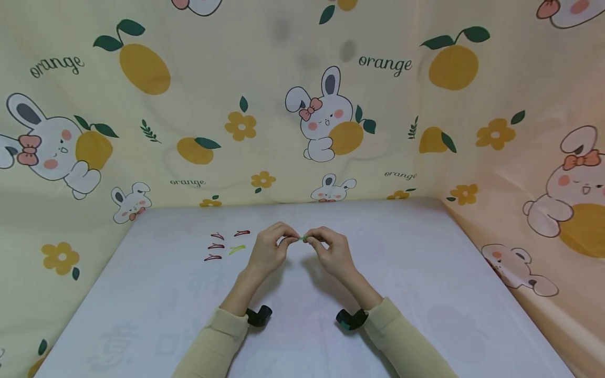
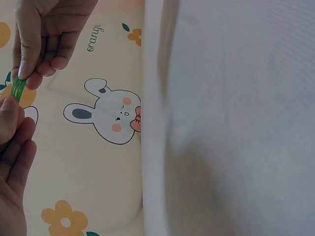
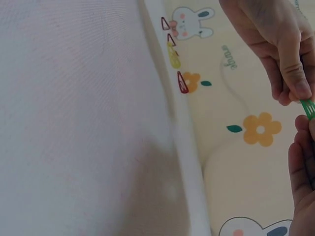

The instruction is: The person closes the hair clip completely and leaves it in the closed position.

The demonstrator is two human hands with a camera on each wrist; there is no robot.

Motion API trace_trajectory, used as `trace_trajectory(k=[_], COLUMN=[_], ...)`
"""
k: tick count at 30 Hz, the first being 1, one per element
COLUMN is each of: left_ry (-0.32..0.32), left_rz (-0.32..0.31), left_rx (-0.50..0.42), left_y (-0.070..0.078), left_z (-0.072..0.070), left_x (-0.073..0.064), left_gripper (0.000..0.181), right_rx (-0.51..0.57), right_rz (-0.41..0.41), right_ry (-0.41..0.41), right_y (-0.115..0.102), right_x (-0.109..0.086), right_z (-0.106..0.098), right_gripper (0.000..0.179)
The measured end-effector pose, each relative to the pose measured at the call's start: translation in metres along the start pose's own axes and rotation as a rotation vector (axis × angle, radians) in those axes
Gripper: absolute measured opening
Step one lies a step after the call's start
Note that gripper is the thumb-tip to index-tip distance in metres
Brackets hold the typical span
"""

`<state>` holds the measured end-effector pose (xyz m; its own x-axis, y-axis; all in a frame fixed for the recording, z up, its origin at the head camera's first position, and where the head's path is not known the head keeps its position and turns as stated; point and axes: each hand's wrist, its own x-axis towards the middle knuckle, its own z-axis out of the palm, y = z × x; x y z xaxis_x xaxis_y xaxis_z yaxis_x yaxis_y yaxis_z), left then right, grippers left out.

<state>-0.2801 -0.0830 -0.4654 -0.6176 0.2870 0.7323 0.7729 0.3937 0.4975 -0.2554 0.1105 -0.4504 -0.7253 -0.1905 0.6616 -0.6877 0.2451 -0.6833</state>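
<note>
Both hands meet above the white table, each pinching one end of a small green hair clip between thumb and fingertips. My left hand grips its left end, and my right hand grips the right end. In the left wrist view the slotted green clip spans the gap between the two thumbs. The right wrist view catches the same clip at its right edge, partly covered by fingers. To the left of my left hand lie several dark red hair clips and a yellow hair clip.
The white table stretches out around both arms. Behind it hangs a cream cloth printed with rabbits and oranges, which also runs along both sides. Black wrist cameras are strapped to both wrists.
</note>
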Motion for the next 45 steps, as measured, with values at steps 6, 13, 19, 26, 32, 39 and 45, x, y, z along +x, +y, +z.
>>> trace_trajectory(k=[6, 13, 19, 26, 32, 39, 45], left_ry=[0.018, 0.043, 0.044, 0.038, 0.025, 0.02, 0.02], left_rz=[-0.001, 0.019, 0.01, 0.014, 0.009, -0.011, -0.04], left_rx=[-0.004, -0.019, -0.025, 0.002, 0.025, 0.025, 0.042], left_y=[0.002, 0.001, -0.001, -0.002, -0.003, -0.003, -0.003], left_z=[0.0, 0.002, 0.003, 0.003, 0.005, 0.006, 0.005], left_x=[0.0, 0.0, 0.0, -0.001, -0.002, -0.003, -0.004], left_gripper=[0.01, 0.011, 0.009, 0.01, 0.016, 0.014, 0.015], right_rx=[0.018, 0.023, 0.065, 0.153, 0.197, 0.209, 0.176], right_rz=[0.012, 0.053, 0.176, 0.292, 0.315, 0.405, 0.36], right_ry=[-0.008, 0.006, 0.031, 0.063, 0.08, 0.055, 0.038], right_y=[-0.001, -0.003, -0.001, 0.027, 0.028, 0.027, 0.029], right_x=[0.0, 0.0, 0.0, -0.004, -0.004, -0.004, -0.004], right_z=[-0.001, -0.001, 0.0, 0.005, 0.004, 0.003, 0.003], right_gripper=[0.009, 0.007, 0.009, 0.015, 0.021, 0.019, 0.023])
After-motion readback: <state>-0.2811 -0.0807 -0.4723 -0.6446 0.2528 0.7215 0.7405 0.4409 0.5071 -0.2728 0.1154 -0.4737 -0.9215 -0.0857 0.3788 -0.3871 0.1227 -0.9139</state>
